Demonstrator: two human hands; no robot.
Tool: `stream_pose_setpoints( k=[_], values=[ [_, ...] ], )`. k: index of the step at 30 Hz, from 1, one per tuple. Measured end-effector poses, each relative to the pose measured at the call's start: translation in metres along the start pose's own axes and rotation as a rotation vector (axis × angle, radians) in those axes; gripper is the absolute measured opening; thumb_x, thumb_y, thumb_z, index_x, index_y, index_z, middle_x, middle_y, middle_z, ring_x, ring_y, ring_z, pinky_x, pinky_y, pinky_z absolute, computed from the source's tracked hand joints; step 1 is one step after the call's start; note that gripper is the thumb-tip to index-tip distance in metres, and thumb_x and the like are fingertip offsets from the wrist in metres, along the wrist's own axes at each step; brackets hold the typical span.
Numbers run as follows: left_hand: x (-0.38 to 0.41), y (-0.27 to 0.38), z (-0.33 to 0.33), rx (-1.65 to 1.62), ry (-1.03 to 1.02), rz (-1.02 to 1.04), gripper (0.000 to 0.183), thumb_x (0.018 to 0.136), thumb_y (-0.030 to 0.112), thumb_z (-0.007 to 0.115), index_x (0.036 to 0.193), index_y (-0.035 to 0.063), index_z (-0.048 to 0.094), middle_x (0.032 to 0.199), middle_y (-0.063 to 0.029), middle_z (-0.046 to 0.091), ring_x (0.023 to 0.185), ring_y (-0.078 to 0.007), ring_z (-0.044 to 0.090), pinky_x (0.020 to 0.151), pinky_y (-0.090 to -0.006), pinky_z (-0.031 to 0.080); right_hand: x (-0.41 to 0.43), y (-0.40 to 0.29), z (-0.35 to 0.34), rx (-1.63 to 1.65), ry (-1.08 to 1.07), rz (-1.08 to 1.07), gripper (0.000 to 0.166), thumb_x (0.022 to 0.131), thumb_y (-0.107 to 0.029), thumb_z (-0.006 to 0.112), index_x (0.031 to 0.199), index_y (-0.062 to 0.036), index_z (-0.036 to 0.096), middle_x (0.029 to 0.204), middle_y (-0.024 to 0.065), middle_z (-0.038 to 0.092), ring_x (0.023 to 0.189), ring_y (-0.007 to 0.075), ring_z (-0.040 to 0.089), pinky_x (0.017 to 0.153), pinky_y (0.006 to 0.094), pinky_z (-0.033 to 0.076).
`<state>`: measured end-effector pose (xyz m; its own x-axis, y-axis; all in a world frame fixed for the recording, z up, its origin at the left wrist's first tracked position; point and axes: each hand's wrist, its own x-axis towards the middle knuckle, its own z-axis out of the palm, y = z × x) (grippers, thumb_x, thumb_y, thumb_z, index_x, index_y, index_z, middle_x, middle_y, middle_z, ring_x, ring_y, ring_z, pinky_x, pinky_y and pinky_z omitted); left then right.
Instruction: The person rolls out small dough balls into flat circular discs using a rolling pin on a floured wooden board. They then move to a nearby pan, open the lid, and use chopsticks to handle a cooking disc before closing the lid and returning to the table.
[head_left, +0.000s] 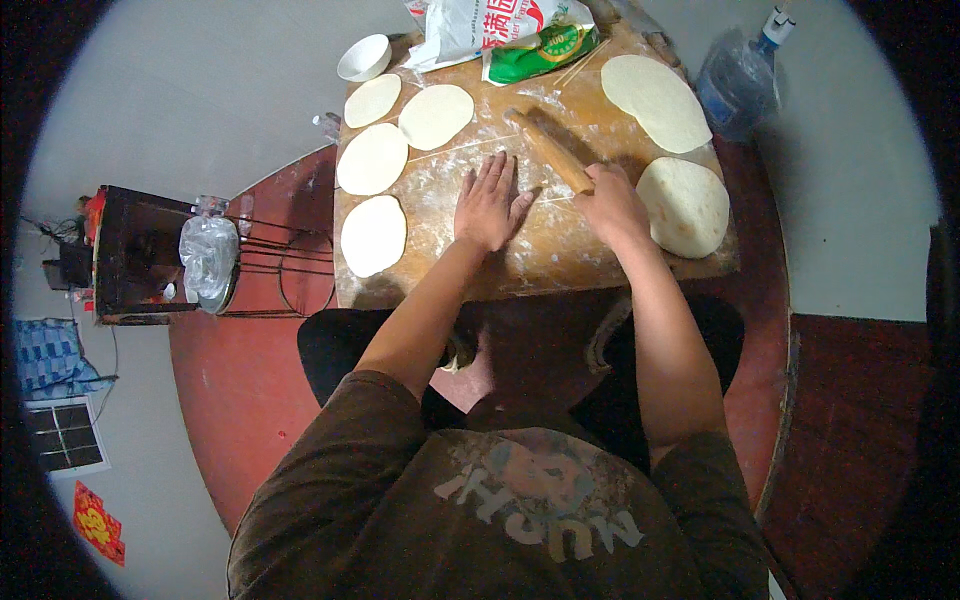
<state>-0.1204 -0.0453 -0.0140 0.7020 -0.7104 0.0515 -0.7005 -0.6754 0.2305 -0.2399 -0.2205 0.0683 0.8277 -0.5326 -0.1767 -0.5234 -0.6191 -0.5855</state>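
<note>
My left hand (490, 199) lies palm down on the floured wooden board (442, 262), its fingers apart and nothing in it. My right hand (611, 201) grips the near end of a wooden rolling pin (553, 154), which lies slantwise with its far end up and to the left. Several flat dough rounds, one of them a white disc (373, 236), are spread along the board's left side. At the right, a long sheet of dough (656, 101), possibly two overlapping rounds, lies beyond a round flatbread with brown spots (684, 208).
A white bowl (364, 58) stands at the back left corner. Behind the pin are a green and white bag (544, 54), a larger printed bag (465, 30) and thin sticks (581, 64). A plastic water jug (739, 86) stands beyond the right edge. A plastic-covered stool (208, 262) is at the left.
</note>
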Motion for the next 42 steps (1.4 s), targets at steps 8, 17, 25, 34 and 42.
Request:
stream_pose_setpoints(
  k=[8, 17, 25, 34, 42],
  values=[
    [-0.006, 0.000, 0.004, 0.109, 0.004, 0.019, 0.080, 0.096, 0.065, 0.038, 0.158, 0.0146, 0.024, 0.163, -0.0110, 0.023, 0.151, -0.0328, 0.019, 0.122, -0.0519, 0.014, -0.011, -0.003, -0.017, -0.013, -0.006, 0.008, 0.041, 0.085, -0.021, 0.065, 0.123, -0.0063, 0.062, 0.123, 0.0190, 0.058, 0.112, 0.0372, 0.061, 0.093, 0.0479, 0.051],
    [-0.009, 0.002, 0.004, 0.091, 0.025, 0.012, 0.081, 0.093, 0.067, 0.043, 0.156, 0.0190, 0.028, 0.163, -0.0107, 0.023, 0.151, -0.0340, 0.018, 0.122, -0.0533, 0.013, -0.025, -0.007, -0.043, 0.026, 0.073, -0.110, 0.042, 0.084, -0.018, 0.067, 0.123, -0.0045, 0.060, 0.121, 0.0178, 0.059, 0.108, 0.0372, 0.062, 0.092, 0.0463, 0.051],
    [-0.009, 0.001, 0.004, 0.068, 0.034, 0.026, 0.079, 0.094, 0.066, 0.044, 0.156, 0.0197, 0.030, 0.162, -0.0123, 0.026, 0.150, -0.0349, 0.021, 0.121, -0.0530, 0.016, -0.015, 0.015, -0.047, 0.097, 0.081, -0.139, 0.042, 0.085, -0.019, 0.064, 0.124, -0.0051, 0.060, 0.122, 0.0178, 0.058, 0.112, 0.0357, 0.060, 0.094, 0.0448, 0.049],
    [-0.004, -0.081, -0.006, -0.677, 0.109, -0.246, 0.053, 0.097, 0.041, 0.060, 0.129, -0.0011, 0.059, 0.117, -0.0214, 0.065, 0.109, -0.0297, 0.062, 0.095, -0.0399, 0.047, 0.010, 0.018, -0.027, 0.025, -0.018, -0.064, 0.043, 0.086, -0.023, 0.064, 0.127, -0.0088, 0.060, 0.123, 0.0155, 0.058, 0.112, 0.0345, 0.060, 0.094, 0.0465, 0.050],
    [-0.047, -0.034, -0.021, -0.777, 0.005, -0.245, 0.036, 0.078, 0.018, 0.085, 0.097, -0.0001, 0.060, 0.085, -0.0108, 0.067, 0.078, -0.0210, 0.065, 0.069, -0.0335, 0.052, 0.006, 0.010, -0.033, 0.055, -0.022, -0.036, 0.037, 0.083, -0.022, 0.068, 0.117, -0.0078, 0.064, 0.119, 0.0153, 0.061, 0.109, 0.0357, 0.061, 0.091, 0.0480, 0.051]
  ],
)
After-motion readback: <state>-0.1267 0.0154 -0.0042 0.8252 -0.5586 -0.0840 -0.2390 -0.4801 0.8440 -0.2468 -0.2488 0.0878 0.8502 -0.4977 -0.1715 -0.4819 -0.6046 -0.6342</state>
